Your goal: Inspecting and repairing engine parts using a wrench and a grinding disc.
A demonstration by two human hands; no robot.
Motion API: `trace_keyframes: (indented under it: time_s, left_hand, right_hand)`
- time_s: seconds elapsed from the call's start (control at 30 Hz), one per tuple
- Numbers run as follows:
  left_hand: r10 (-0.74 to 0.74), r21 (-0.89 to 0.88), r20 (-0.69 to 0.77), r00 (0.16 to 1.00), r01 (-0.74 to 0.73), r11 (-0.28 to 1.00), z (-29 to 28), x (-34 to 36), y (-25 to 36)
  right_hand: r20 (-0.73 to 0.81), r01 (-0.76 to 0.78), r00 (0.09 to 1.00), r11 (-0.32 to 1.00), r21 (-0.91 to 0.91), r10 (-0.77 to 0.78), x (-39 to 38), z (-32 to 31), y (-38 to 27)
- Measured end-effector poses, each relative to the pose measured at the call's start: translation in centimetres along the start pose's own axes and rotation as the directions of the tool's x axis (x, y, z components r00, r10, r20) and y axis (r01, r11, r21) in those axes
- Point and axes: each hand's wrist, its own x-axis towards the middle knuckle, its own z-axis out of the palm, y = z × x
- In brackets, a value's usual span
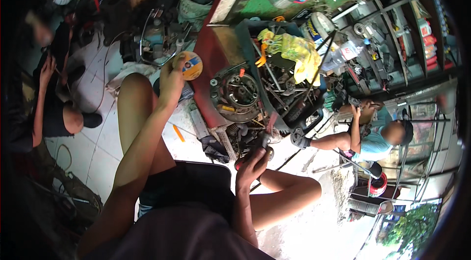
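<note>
My left hand [171, 82] is raised in front of me, its fingers closed on the edge of a round yellow disc [193, 67] with a blue patch and a small centre hole, like a grinding disc. Lower and to the right, my right hand [252, 168] is wrapped round a dark tool with a grey rounded end [265, 140]; a bit of red shows beside the fingers. Most of that tool is hidden by my hand. Between and beyond my hands lies a greasy round metal housing [239, 92] on a red stand.
A bin [260, 29] of metal parts holds a yellow cloth [294, 54]. An orange strip [178, 133] lies on the tiled floor. A person in a light blue shirt [378, 135] sits at the right; another person's arm [43, 83] shows at the left. Shelves [392, 19] stand far right.
</note>
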Motion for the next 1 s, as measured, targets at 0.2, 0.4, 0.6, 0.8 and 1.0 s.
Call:
trace_keyframes:
  time_s: [0.2,0.4,0.6,0.8,1.0]
  left_hand:
    - [0.101,0.061,0.041,0.994,-0.104,0.993,-2.0,1.4,-1.3]
    - [-0.003,0.182,0.071,0.997,-0.010,0.983,0.3,-0.1,-0.5]
    - [-0.099,0.093,0.090,0.991,0.091,0.991,0.3,-0.4,-1.1]
    - [-0.128,-0.049,0.067,0.989,0.132,0.990,1.7,0.1,-0.9]
    - [-0.136,-0.026,0.143,0.980,0.141,0.990,1.2,-0.8,-0.8]
  right_hand:
    - [-0.075,0.033,0.997,0.981,0.193,-0.019,2.6,-1.1,-5.4]
    - [0.124,0.061,0.992,0.984,-0.169,-0.041,-4.8,-1.2,12.2]
    - [0.064,-0.067,0.996,0.995,0.070,0.063,-3.8,-0.7,6.0]
    - [0.089,-0.051,0.995,0.999,-0.002,0.051,-5.8,0.8,13.2]
    - [0.050,-0.158,0.987,0.973,0.167,0.151,-3.4,0.2,5.2]
